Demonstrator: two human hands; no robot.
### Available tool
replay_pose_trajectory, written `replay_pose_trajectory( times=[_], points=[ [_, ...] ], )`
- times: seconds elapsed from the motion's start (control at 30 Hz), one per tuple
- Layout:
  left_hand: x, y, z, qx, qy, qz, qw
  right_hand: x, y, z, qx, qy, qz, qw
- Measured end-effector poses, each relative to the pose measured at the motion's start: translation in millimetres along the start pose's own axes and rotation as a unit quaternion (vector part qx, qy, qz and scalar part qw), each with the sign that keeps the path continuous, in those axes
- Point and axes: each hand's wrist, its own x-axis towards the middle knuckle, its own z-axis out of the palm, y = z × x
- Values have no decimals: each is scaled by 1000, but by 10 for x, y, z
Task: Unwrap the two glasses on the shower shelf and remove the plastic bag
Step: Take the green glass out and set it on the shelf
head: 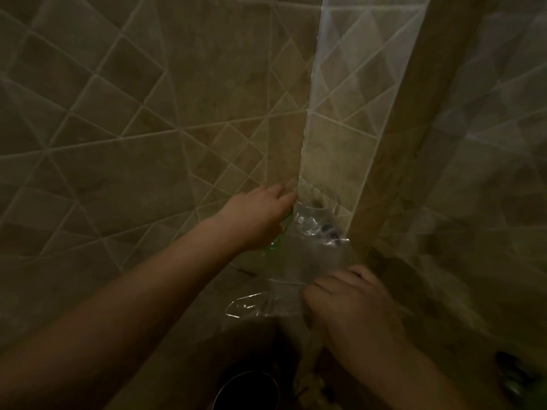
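Note:
A clear glass (315,213) stands in the tiled shower corner, partly inside a clear plastic bag (299,276) that trails down toward me. My left hand (257,216) reaches to the left side of the glass, where a green-tinted glass (279,235) shows only as an edge under my palm; I cannot tell whether the fingers grip it. My right hand (346,303) is closed on the lower end of the plastic bag. The shelf itself is hidden by the bag and my hands in the dim light.
Beige diagonal tiled walls (148,128) meet at the corner, with a lit tile strip (349,108) and a glass panel (473,173) at the right. A round dark metal container (245,392) sits below near the bottom edge.

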Motion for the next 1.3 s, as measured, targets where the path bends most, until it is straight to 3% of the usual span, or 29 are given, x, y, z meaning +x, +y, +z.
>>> replay_pose_trajectory(
  times=[0.17, 0.67, 0.77, 0.9, 0.97, 1.1, 1.2, 1.3],
  points=[
    [2, 44, -9, -35, 37, -10, 999, 3, 84, -160, -7, 39, -7, 999],
    [-79, 75, 28, -49, 42, -3, 998, -289, 90, -355, 8, 21, -90, 996],
    [-107, 70, -21, -64, 34, 0, 997, -369, 175, -418, 18, 50, -86, 995],
    [-419, 38, -103, -88, 123, 38, 988, -508, 395, -447, 62, 104, -98, 988],
    [-670, 42, -109, -166, 137, 28, 976, -553, 543, -404, 68, 121, -66, 988],
    [-1008, 89, 79, -240, 40, 4, 970, -590, 745, -140, 95, 181, 121, 971],
    [-1035, 201, 251, -278, 15, -34, 960, -554, 807, 59, 185, 174, 261, 931],
    [-986, 328, 345, -238, -34, -107, 965, -417, 762, 75, 279, 199, 316, 885]
  ],
)
